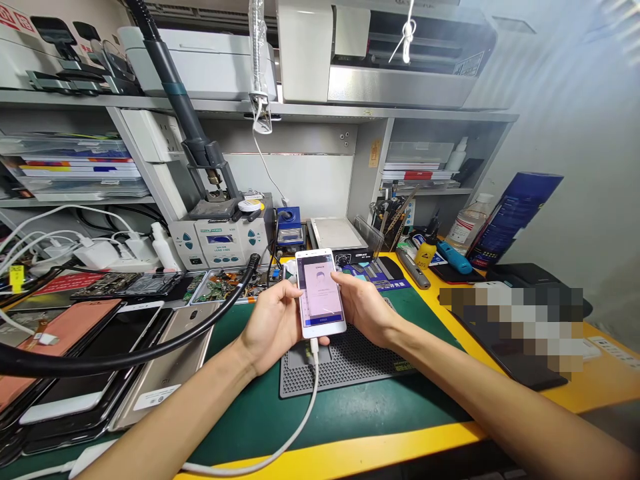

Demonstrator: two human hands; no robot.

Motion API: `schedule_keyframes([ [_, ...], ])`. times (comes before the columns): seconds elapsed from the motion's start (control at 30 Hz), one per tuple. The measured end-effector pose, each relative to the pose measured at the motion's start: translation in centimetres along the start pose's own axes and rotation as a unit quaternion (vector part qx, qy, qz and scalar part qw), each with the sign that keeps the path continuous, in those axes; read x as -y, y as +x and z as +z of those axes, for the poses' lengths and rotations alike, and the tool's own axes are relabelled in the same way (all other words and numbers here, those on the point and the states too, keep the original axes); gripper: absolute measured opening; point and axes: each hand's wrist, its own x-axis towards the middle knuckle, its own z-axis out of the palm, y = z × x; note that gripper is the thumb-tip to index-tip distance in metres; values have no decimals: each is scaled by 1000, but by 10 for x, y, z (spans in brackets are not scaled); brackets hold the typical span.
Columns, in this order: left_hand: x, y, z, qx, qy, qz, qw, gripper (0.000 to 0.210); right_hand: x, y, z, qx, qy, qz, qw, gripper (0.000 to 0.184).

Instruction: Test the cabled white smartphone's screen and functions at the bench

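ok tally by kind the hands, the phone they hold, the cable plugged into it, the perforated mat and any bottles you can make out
Hands: 2 (left hand, right hand)
Held white phone: 1
Plugged-in cable: 1
Perforated mat: 1
Bottles: 4 (yellow bottle, clear bottle, left white bottle, shelf white bottle)
Total: 9

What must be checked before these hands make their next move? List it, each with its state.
1. Phone gripped: ok, left hand and right hand both hold it.
2. Cable plugged in: ok, it meets the phone's bottom edge.
3. Cable slack: ok, it hangs in a loose curve.
4. Screen lit: ok.
5. Screen wording: cannot tell, the print is too small.
6. Hose apart from the phone: ok, it curves off to the left.
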Motion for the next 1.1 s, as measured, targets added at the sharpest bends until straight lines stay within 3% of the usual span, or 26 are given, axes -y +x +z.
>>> schedule_keyframes([
  [0.33,0,0,-2,-2,-5,3,1000,50,2,-1,1,-2,9,7,1000,39],
  [0.53,1,1,-5,8,-24,15,1000,52,0,0,-5,12,-10,-17,1000,26],
  [1.1,2,1,-4,6,0,11,1000,51,0,1,-9,22,-112,-23,993,33],
])
